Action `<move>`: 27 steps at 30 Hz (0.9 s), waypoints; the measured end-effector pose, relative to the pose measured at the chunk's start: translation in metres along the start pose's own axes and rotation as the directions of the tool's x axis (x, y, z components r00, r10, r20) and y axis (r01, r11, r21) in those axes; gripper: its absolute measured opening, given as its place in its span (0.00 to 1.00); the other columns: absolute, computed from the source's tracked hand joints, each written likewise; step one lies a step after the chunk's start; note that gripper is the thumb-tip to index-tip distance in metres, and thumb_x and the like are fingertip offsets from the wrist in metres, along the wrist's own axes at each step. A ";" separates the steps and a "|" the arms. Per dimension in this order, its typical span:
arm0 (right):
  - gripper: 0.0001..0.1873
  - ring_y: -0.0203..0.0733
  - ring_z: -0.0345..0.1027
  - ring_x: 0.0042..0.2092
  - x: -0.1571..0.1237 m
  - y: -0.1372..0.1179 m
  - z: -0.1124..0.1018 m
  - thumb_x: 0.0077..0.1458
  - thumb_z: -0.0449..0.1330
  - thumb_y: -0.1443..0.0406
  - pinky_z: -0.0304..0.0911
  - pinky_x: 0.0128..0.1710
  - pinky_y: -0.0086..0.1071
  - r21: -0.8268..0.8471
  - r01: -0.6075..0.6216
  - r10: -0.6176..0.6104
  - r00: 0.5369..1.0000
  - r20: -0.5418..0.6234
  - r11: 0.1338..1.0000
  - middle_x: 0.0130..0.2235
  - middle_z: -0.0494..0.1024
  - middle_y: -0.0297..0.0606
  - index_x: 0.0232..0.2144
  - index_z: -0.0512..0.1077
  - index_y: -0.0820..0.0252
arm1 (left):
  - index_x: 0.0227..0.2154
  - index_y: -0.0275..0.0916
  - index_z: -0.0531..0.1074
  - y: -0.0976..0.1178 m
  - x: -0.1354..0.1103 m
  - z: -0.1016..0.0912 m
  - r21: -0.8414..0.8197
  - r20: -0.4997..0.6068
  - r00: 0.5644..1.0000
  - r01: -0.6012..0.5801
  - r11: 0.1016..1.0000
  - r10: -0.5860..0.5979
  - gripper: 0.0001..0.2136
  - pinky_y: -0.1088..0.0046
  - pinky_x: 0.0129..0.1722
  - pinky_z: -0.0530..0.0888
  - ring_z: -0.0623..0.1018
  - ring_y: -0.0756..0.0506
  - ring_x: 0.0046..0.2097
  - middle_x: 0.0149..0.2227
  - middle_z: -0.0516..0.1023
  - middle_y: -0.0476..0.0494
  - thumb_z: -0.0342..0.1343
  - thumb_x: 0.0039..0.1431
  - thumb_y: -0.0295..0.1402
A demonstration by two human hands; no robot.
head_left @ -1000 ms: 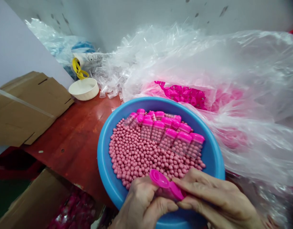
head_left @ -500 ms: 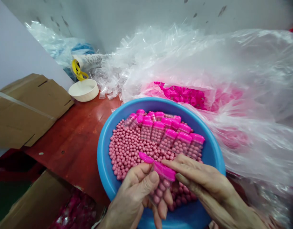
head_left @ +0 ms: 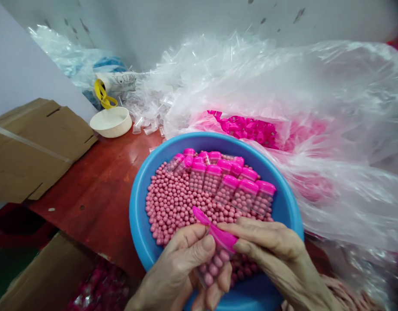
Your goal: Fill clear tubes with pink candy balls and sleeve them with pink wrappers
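Note:
A blue basin (head_left: 138, 203) on the red table holds many small pink beads (head_left: 173, 207). Several clear vials with pink caps (head_left: 231, 183), filled with beads, lie in a row at its far side. My left hand (head_left: 182, 272) grips a clear bead-filled vial (head_left: 213, 265) over the basin's near edge. My right hand (head_left: 270, 255) pinches the pink flip cap (head_left: 218, 231) on top of that vial, with thumb and forefinger. The cap's lid stands open, pointing left.
A big clear plastic bag (head_left: 315, 108) with loose pink caps (head_left: 247, 127) lies behind and right of the basin. A white dish (head_left: 110, 122), a yellow strap and a heap of empty clear vials (head_left: 150, 112) sit at the back. Cardboard boxes (head_left: 33, 147) stand left.
Both hands moved forward over the beads. The vial turned from lying across to upright in my left hand, and my right fingers have come onto its cap.

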State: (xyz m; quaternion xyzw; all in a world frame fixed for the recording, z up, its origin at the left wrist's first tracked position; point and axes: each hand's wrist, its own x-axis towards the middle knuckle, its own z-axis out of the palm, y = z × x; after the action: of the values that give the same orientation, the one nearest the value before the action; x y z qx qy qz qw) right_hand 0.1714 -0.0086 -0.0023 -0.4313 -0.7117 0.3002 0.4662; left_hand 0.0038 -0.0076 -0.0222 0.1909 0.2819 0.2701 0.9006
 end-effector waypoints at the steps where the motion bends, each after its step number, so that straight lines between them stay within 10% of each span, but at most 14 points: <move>1: 0.13 0.33 0.70 0.20 0.000 -0.001 0.000 0.59 0.58 0.60 0.67 0.20 0.20 -0.001 -0.007 0.007 1.000 -0.014 1.000 0.21 0.77 0.28 0.44 0.77 0.38 | 0.34 0.31 0.70 0.000 0.000 0.000 -0.003 -0.006 1.000 -0.001 1.000 0.001 0.14 0.88 0.08 0.59 0.66 0.57 0.13 0.20 0.74 0.46 0.54 0.60 0.40; 8: 0.28 0.34 0.70 0.21 -0.023 -0.005 0.005 0.59 0.57 0.69 0.69 0.24 0.23 -0.102 -0.022 0.012 0.995 -0.098 0.995 0.23 0.76 0.25 0.57 0.63 0.32 | 0.29 0.32 0.71 0.001 -0.003 0.004 -0.007 -0.030 0.999 0.019 1.000 -0.019 0.15 0.88 0.11 0.60 0.64 0.59 0.12 0.17 0.73 0.50 0.58 0.56 0.42; 12: 0.21 0.33 0.73 0.26 -0.020 0.004 0.000 0.55 0.62 0.68 0.69 0.25 0.21 0.037 -0.073 0.074 0.997 -0.024 0.997 0.27 0.76 0.29 0.48 0.74 0.35 | 0.33 0.35 0.72 0.002 -0.005 0.010 0.157 -0.141 0.990 0.041 0.987 -0.019 0.14 0.87 0.12 0.60 0.64 0.59 0.13 0.18 0.73 0.53 0.66 0.47 0.37; 17: 0.28 0.33 0.74 0.32 -0.018 0.003 -0.004 0.54 0.60 0.75 0.69 0.28 0.20 0.100 -0.121 0.113 0.990 0.085 0.988 0.33 0.76 0.30 0.49 0.72 0.35 | 0.34 0.37 0.74 -0.009 -0.008 0.015 0.516 -0.352 0.898 -0.049 0.855 0.264 0.14 0.77 0.26 0.73 0.74 0.50 0.26 0.27 0.77 0.48 0.67 0.42 0.29; 27: 0.22 0.33 0.76 0.37 -0.029 0.002 -0.012 0.57 0.59 0.72 0.69 0.35 0.18 -0.162 -0.020 0.041 0.991 0.126 0.987 0.38 0.78 0.33 0.51 0.70 0.46 | 0.41 0.42 0.77 -0.026 -0.010 -0.010 0.781 -0.176 0.889 -0.136 0.610 0.424 0.12 0.71 0.28 0.73 0.75 0.44 0.29 0.30 0.78 0.44 0.59 0.54 0.36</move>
State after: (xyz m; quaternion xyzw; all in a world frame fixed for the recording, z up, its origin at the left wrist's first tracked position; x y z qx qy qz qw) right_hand 0.1889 -0.0334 -0.0116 -0.4581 -0.7555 0.2762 0.3783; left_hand 0.0001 -0.0320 -0.0384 0.5370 0.4861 0.2980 0.6217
